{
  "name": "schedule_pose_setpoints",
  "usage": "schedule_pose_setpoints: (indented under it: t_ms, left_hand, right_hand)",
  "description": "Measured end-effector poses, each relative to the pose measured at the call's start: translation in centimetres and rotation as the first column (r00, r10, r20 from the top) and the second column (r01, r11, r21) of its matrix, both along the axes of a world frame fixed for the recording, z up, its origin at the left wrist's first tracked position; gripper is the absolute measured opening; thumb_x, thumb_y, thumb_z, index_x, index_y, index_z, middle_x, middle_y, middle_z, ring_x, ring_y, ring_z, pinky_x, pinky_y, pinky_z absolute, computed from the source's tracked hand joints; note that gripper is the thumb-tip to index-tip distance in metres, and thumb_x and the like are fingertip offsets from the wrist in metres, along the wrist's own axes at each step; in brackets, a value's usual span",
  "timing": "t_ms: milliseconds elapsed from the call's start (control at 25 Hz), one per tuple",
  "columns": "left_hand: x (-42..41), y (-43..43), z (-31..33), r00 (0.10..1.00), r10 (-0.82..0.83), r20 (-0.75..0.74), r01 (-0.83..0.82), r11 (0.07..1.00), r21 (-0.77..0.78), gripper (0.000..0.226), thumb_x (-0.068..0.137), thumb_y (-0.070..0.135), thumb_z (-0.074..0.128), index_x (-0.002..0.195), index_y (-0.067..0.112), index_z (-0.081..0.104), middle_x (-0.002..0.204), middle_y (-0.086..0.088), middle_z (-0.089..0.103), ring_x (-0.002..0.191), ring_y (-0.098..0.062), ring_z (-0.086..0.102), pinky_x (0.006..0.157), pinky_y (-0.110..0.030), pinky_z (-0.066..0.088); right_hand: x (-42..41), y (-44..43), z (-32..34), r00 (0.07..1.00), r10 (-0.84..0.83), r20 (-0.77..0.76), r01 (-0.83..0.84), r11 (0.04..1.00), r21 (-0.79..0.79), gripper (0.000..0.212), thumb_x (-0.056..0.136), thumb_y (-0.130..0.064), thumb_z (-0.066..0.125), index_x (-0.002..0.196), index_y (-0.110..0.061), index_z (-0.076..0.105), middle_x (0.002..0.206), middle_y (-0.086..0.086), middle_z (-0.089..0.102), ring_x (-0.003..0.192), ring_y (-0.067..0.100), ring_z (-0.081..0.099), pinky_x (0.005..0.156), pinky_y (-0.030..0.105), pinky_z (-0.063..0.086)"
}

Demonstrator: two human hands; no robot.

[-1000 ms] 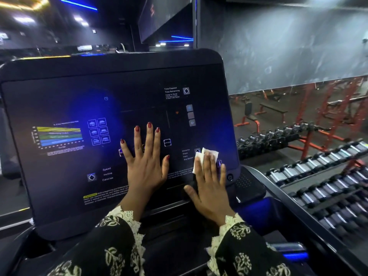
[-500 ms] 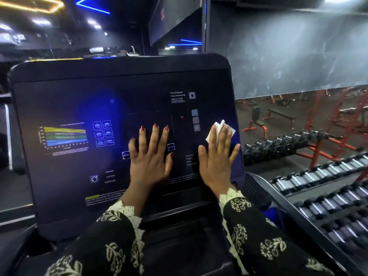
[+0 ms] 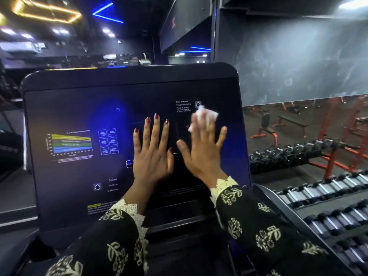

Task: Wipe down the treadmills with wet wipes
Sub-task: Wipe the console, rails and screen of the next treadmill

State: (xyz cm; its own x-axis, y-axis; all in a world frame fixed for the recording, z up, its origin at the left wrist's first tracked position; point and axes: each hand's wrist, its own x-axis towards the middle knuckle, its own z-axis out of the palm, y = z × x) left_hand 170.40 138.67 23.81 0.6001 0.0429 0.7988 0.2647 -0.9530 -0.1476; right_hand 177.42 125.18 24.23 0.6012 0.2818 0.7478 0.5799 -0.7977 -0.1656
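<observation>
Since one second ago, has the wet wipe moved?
Yes. The wet wipe under the right hand went up the console, from its lower right corner to the Time Elapsed label.

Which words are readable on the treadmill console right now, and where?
"Time Elapsed": console, upper right, by the wipe.
"Time Remaining": just below.
"Time In Zone": below that.
"Speed": lower left of the left hand.
"Incline": under it.
"Calories": under that.
"RESE": button, the rest hidden.
Blurred beyond reading: chart labels, bottom notice.
</observation>
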Motion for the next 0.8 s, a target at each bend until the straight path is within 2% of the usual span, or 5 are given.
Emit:
schedule_pose_setpoints:
  t_ms: [160, 320, 400, 640, 800]
  left_hand:
    - [0.5, 0.2, 1.1, 1.0, -0.019, -0.015, 0.019, 1.0, -0.013, 0.077, 0.083, 0.036, 0.033, 0.152, 0.004, 0.021, 0.16, -0.014, 0.011, 0.148, -0.03, 0.008, 0.117, -0.057, 0.01]
    - [0.9, -0.4, 1.9, 1.0, -0.006, -0.009, 0.006, 1.0, -0.009, 0.076, 0.084, 0.036, 0.034, 0.152, 0.005, 0.019, 0.161, -0.012, 0.009, 0.149, -0.031, 0.004, 0.117, -0.058, 0.008]
    - [1.1, -0.6, 2.0, 1.0, 0.01, -0.01, -0.01, 1.0, -0.013, 0.077, 0.084, 0.036, 0.034, 0.152, 0.005, 0.018, 0.161, -0.012, 0.008, 0.149, -0.031, 0.003, 0.117, -0.058, 0.007]
    - [1.2, -0.7, 2.0, 0.999, 0.04, -0.033, -0.04, 0.999, -0.003, 0.079, 0.082, 0.036, 0.033, 0.151, 0.0, 0.018, 0.16, -0.016, 0.008, 0.148, -0.033, 0.004, 0.116, -0.06, 0.008]
    - [1.1, -0.9, 2.1, 0.997, 0.054, -0.048, -0.054, 0.999, 0.004, 0.079, 0.082, 0.036, 0.033, 0.151, 0.0, 0.018, 0.161, -0.015, 0.007, 0.148, -0.033, 0.003, 0.116, -0.06, 0.008]
  right_hand:
    - [2.6, -1.9, 2.2, 0.936, 0.225, 0.272, -0.098, 0.905, -0.414, 0.067, 0.096, -0.055, 0.022, 0.154, -0.026, 0.007, 0.161, -0.002, 0.0, 0.148, 0.016, -0.002, 0.115, 0.053, -0.007]
    - [6.4, -2.5, 5.3, 0.992, -0.124, 0.031, 0.119, 0.985, 0.126, 0.068, 0.096, -0.056, 0.013, 0.154, -0.023, -0.002, 0.161, 0.002, -0.01, 0.147, 0.02, -0.011, 0.112, 0.059, -0.014]
    - [5.6, -0.8, 6.1, 0.995, -0.089, -0.037, 0.095, 0.971, 0.221, 0.071, 0.095, -0.058, 0.014, 0.154, -0.021, -0.002, 0.16, 0.003, -0.012, 0.147, 0.023, -0.013, 0.111, 0.061, -0.014]
    - [4.5, 0.5, 8.1, 0.912, 0.263, 0.316, -0.112, 0.898, -0.425, 0.064, 0.096, -0.055, 0.018, 0.153, -0.029, 0.007, 0.161, -0.005, 0.002, 0.148, 0.015, 0.001, 0.115, 0.054, -0.005]
    - [8.1, -1.4, 9.4, 0.993, -0.088, 0.08, 0.081, 0.994, 0.079, 0.067, 0.097, -0.056, 0.013, 0.153, -0.024, -0.004, 0.161, 0.0, -0.009, 0.147, 0.02, -0.008, 0.111, 0.056, -0.018]
